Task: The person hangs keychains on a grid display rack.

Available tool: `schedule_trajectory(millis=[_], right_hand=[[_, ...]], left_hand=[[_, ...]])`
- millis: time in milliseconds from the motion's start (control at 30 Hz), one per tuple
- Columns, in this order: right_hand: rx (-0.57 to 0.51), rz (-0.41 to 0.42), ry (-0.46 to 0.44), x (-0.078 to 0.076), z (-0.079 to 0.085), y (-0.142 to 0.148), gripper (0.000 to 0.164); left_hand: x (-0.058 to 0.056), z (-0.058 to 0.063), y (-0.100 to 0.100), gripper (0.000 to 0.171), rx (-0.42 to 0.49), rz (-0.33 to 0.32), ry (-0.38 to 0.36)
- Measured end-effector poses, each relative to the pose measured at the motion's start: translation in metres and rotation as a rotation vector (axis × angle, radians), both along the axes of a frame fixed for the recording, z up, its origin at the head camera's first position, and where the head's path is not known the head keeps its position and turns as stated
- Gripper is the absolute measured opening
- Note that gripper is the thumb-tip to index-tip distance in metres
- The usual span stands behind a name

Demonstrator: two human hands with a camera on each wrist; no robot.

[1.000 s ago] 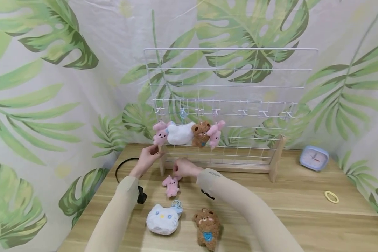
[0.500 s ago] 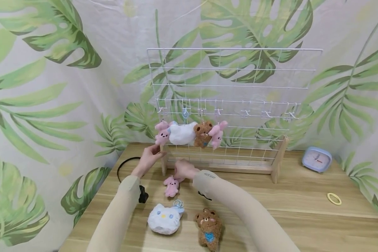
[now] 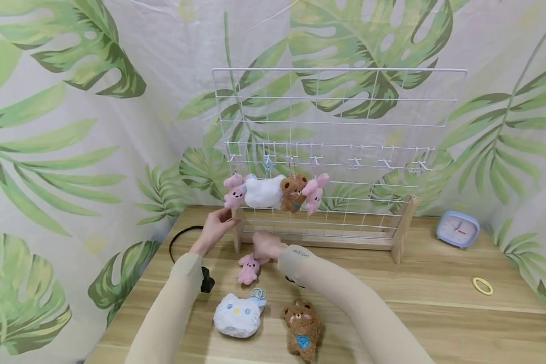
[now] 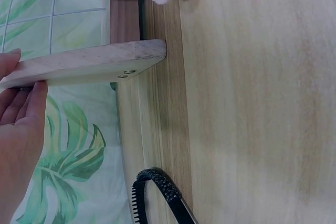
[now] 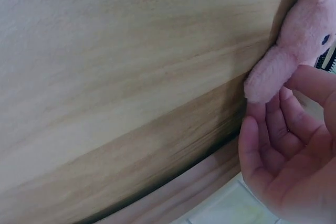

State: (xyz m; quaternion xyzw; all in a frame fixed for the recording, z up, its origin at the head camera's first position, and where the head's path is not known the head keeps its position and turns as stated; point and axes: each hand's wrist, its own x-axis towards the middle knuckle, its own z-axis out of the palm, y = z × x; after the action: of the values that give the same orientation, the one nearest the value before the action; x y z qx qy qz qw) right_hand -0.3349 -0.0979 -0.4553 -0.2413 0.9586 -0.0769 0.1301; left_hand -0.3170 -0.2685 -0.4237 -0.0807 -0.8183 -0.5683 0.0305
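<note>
Left hand (image 3: 215, 230) gripping the pale wooden leg (image 3: 236, 240), right hand (image 3: 267, 245) pinches the pink plush rabbit (image 3: 247, 270), probably soft, light, best held by two-o'clock ear (image 3: 263, 261).

Head camera high, facing forward-down; wrist cameras close, both catching held pink plush (image 3: 247, 269).
</note>
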Motion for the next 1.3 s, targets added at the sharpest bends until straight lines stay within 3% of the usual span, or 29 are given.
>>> schedule_trajectory(millis=[200, 333, 467, 767, 967, 1300], right_hand=[[0.0, 0.066, -0.044, -0.004, 0.001, 0.005, 0.033], [-0.076, 0.126, -0.116, -0.009, 0.011, 0.013, 0.045], [-0.172, 0.16, -0.139, -0.011, 0.021, 0.025, 0.036], [-0.318, 0.239, 0.004, -0.009, 0.026, 0.043, 0.017], [-0.335, 0.271, 0.021, -0.006, 0.034, 0.048, 0.003], [-0.38, 0.313, 0.022, 0.003, 0.043, 0.061, 0.016]], left_hand=[[-0.017, -0.025, -0.008, 0.051, 0.014, 0.001, 0.013], [-0.018, -0.025, -0.01, 0.049, 0.006, 0.001, 0.016], [-0.019, -0.025, -0.011, 0.049, 0.001, -0.003, 0.024], [-0.018, -0.026, -0.01, 0.051, 0.021, -0.006, 0.007], [-0.018, -0.026, -0.011, 0.051, 0.008, 0.003, 0.02], [-0.019, -0.026, -0.01, 0.057, -0.005, 0.016, -0.021]])
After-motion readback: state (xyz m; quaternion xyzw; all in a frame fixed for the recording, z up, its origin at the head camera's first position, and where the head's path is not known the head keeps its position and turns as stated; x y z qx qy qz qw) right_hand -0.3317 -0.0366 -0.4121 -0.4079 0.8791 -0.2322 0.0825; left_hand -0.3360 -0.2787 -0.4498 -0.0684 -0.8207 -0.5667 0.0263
